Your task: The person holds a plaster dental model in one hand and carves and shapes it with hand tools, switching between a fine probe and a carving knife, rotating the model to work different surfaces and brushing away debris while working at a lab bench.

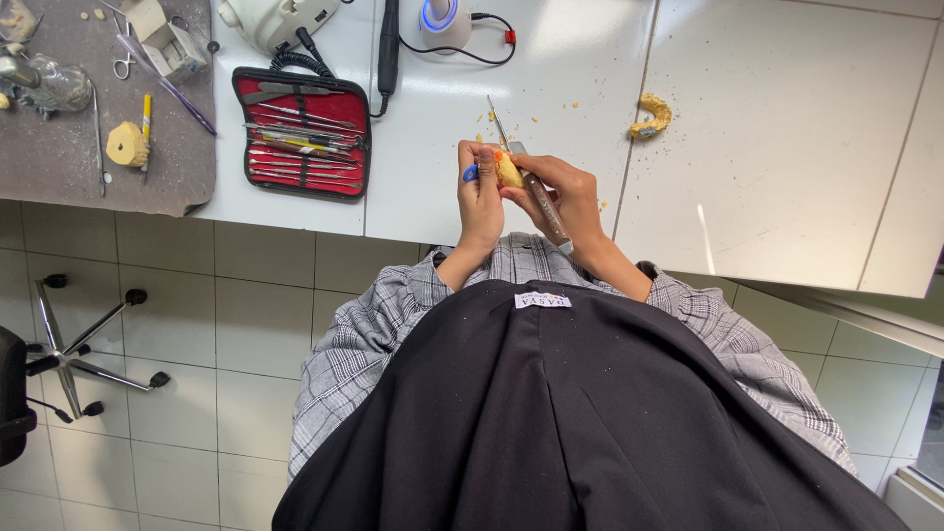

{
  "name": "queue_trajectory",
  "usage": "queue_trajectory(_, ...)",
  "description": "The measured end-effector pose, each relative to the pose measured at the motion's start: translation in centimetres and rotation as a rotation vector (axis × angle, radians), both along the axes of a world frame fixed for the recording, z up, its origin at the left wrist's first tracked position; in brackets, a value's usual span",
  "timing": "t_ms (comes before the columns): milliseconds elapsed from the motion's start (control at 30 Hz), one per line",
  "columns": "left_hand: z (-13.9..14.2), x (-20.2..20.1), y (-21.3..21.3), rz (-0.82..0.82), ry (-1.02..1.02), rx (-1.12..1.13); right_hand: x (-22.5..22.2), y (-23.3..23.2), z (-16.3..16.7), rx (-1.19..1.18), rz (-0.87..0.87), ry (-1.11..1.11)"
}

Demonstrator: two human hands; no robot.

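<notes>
My left hand (480,192) is closed around a small yellow wax piece (508,173) with a bit of blue at my fingertip. My right hand (562,192) grips a thin metal carving tool (518,162) with a brown handle; its tip points up and away over the white worktop (433,167). The tool's shaft lies against the yellow piece. Both hands meet just above the worktop's front edge, over my lap.
An open red tool case (303,133) with several metal instruments lies to the left. A grey mat (98,167) holds scissors, a yellow block and small tools. A yellow arch-shaped piece (651,116) and crumbs lie to the right. A chair base (74,339) stands on the tiled floor.
</notes>
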State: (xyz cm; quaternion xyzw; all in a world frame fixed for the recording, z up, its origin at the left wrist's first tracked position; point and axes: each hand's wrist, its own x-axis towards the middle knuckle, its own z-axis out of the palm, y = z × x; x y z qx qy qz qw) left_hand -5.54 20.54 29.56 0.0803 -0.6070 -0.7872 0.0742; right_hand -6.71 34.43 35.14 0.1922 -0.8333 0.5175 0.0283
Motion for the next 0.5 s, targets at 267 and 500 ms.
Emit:
queue_trajectory(267, 0.8, -0.2, 0.2, -0.059, 0.134, 0.107, -0.4, 0.1, 1.6, -0.074, 0.01, 0.032)
queue_trajectory(500, 2.3, 0.1, 0.0, -0.04, 0.408, -0.052, -0.2, 1.0, 0.2, -0.573, -0.019, -0.514)
